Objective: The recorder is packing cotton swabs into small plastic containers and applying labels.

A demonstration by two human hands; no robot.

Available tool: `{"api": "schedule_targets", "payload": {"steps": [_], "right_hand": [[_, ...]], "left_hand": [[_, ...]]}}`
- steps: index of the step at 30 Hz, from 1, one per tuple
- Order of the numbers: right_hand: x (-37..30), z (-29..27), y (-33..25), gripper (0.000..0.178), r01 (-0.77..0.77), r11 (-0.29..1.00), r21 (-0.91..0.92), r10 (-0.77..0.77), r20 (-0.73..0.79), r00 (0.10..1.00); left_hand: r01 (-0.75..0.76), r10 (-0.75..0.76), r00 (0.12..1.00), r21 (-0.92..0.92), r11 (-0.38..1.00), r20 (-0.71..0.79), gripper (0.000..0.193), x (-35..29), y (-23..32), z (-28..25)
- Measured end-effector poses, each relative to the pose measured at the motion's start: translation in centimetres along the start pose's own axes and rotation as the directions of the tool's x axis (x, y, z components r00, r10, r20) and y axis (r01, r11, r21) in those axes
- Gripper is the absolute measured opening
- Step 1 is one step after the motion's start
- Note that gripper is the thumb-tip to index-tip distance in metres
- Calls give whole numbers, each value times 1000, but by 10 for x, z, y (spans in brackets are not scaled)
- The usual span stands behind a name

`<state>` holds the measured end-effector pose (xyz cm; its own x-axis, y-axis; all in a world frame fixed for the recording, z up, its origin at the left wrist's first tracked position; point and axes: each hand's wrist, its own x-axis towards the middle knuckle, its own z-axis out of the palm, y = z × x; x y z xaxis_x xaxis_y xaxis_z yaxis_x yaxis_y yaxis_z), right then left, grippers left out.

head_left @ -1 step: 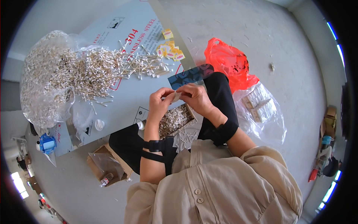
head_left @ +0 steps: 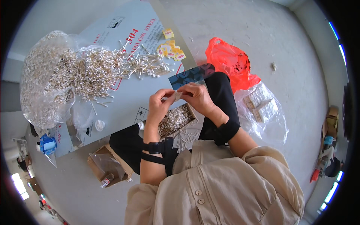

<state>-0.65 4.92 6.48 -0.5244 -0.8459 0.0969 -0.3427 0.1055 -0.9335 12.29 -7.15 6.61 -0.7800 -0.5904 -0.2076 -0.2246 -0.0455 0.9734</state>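
small pale piece (head_left: 177,96) pinched between your two hands

nearest you is your beige shirt (head_left: 210,183), with black straps (head_left: 154,147) around your wrists. past it, loose white sticks (head_left: 184,139) lie near your dark-clad legs, and beyond them sits a small open box (head_left: 192,113) full of cotton swabs (head_left: 173,122). your hands meet around its far end: your left hand (head_left: 159,105) has the piece between thumb and fingers, and your right hand (head_left: 198,99) closes on its other side — both grips narrow, fingertips nearly touching. the piece is too small to make out well.

off to your left, an open cardboard box (head_left: 126,168) on the floor holds clear plastic. to your right lies a clear bag (head_left: 273,129) with white bundles (head_left: 261,107) in it, and just beyond, a red plastic bag (head_left: 228,62). ahead and left, a pale blue work surface (head_left: 129,99) carries a big heap of swabs (head_left: 93,67) — yellow cards (head_left: 171,50) lie toward its far right edge.
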Motion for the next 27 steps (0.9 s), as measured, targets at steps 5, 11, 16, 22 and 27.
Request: {"api": "schedule_targets", "payload": {"steps": [5, 11, 16, 22, 27], "right_hand": [[4, -3, 2, 18, -6, 997, 76, 2, 56, 998], [6, -4, -6, 18, -49, 998, -48, 50, 28, 998], [9, -1, -5, 14, -104, 979, -175, 106, 4, 994], [12, 1, -3, 10, 20, 971, -239, -24, -13, 1000], [12, 1, -6, 10, 33, 973, -229, -37, -12, 999]], "left_hand": [[-236, 236, 969, 14, 972, -69, 28, -14, -18, -5], [-181, 229, 946, 209, 961, -230, 22, -12, -15, 10], [96, -97, 947, -17, 995, -305, 8, -8, -14, 18], [56, -61, 967, -25, 998, -246, 12, -5, -11, 13], [-63, 98, 953, 127, 990, -287, 16, -1, -17, 17]]}}
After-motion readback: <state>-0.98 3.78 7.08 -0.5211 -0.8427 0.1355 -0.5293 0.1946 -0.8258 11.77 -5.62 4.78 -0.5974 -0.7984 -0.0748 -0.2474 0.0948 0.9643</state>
